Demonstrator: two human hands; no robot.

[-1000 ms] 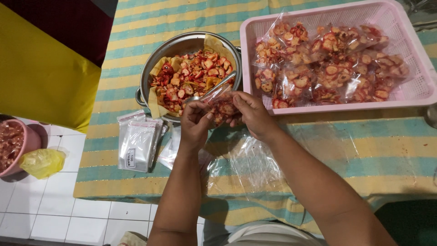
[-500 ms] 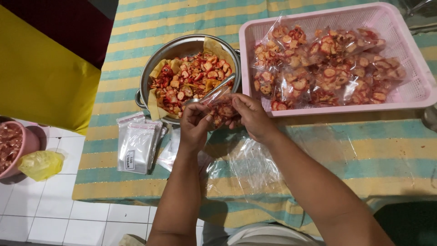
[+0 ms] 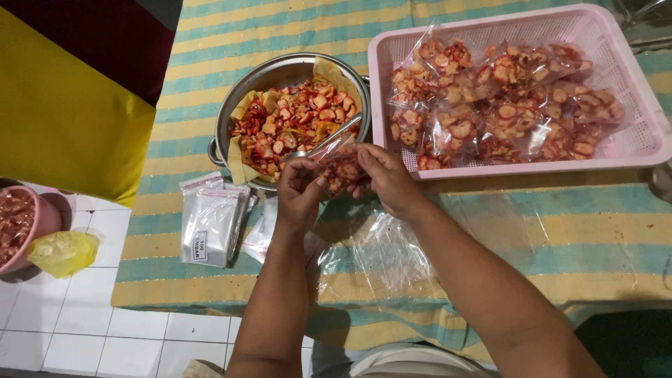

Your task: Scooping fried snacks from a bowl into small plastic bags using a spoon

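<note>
My left hand (image 3: 299, 190) and my right hand (image 3: 389, 176) together hold a small clear plastic bag (image 3: 339, 165) filled with red and pale sliced snack pieces, fingers pinching its top edge. The bag hangs just in front of a metal bowl (image 3: 238, 106) lined with brown paper and heaped with the same red slices (image 3: 294, 127). A metal spoon (image 3: 329, 136) rests in the bowl near my hands. To the right stands a pink perforated tray (image 3: 630, 145) holding several filled bags (image 3: 497, 98).
A stack of empty small plastic bags (image 3: 210, 222) lies left of my left arm on the striped cloth (image 3: 602, 231). Loose clear plastic (image 3: 378, 252) lies under my arms. On the tiled floor at left sit a pink bowl (image 3: 43, 222) and a yellow bag (image 3: 61, 252).
Both hands have kept hold of the small bag and shifted only slightly; fingers work along its top edge.
</note>
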